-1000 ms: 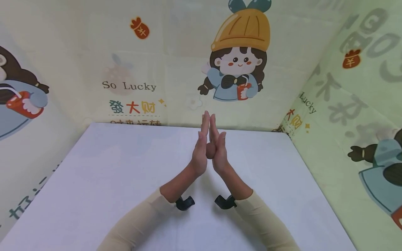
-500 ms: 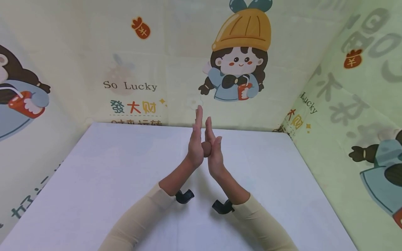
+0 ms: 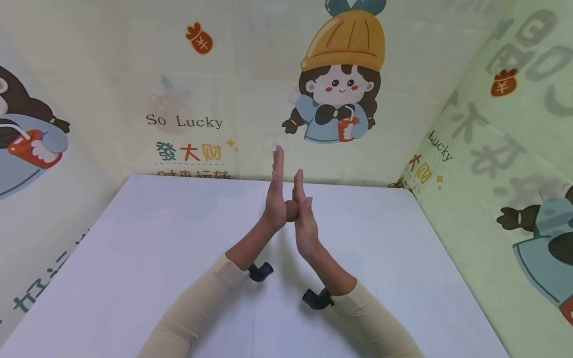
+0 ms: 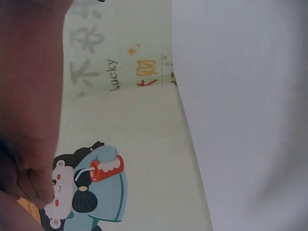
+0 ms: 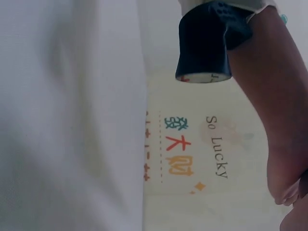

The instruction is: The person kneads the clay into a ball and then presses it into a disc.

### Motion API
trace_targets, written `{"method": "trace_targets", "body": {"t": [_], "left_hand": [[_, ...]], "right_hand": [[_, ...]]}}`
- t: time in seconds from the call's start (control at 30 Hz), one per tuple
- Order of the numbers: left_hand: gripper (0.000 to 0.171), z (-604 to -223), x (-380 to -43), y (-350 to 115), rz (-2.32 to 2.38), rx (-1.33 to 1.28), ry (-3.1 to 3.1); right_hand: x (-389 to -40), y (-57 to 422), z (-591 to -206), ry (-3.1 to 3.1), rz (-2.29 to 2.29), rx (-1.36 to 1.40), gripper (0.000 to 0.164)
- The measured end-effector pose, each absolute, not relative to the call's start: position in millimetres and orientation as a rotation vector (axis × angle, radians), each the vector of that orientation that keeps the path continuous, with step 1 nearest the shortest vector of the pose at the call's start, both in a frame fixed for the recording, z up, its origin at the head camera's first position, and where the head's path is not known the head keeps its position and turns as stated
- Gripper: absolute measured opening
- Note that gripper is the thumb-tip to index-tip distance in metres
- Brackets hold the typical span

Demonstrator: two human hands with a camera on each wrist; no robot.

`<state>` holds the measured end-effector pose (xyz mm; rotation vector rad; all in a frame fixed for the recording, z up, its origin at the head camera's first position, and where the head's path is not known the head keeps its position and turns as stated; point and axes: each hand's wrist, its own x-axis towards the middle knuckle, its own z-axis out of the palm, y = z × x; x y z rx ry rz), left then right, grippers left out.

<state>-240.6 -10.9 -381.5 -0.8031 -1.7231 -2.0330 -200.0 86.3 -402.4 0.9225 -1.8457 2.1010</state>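
Observation:
A small brown ball (image 3: pixel 292 211), smooth and clay-like, sits between the two palms in the head view. My left hand (image 3: pixel 275 196) presses on its left side with straight, upward-pointing fingers. Against the other side lies the palm of my right hand (image 3: pixel 306 226), fingers also straight and set lower than the left ones. In the left wrist view the right hand (image 4: pixel 33 154) shows large, with the ball (image 4: pixel 6 173) dark at the left edge. The right wrist view shows the left hand (image 5: pixel 284 178); the ball there is mostly cut off at the edge.
Below the hands spreads a white tabletop (image 3: pixel 179 238). Printed cloth walls (image 3: pixel 255 89) with cartoon figures and lettering enclose it at the back and sides. A dark camera mount sits on each wrist, the left one (image 3: pixel 260 272) and the right one (image 3: pixel 317 299).
Both hands and the ball have shifted left. My left hand has slid up and forward while the right has slipped slightly back, so the fingertips stand offset. The ball stays between the palms.

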Motion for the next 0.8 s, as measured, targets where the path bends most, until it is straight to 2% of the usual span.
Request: {"method": "trace_targets", "body": {"t": [0.3,0.63,0.8], "left_hand": [[0.063,-399.9,-246.4,-12.6,-1.946,-0.849,-1.878],[0.064,-425.6,-232.2,3.9,-1.978,-1.032,-1.868],[0.063,-426.7,-222.7,9.9,-1.973,-1.055,-1.847]], "right_hand": [[-192.1,89.9,-393.0,-1.867,1.938,0.965,0.075],[-199.2,101.5,-380.1,-1.846,1.857,0.899,0.068],[-204.8,107.5,-378.1,-1.860,1.870,0.877,0.067]]}}
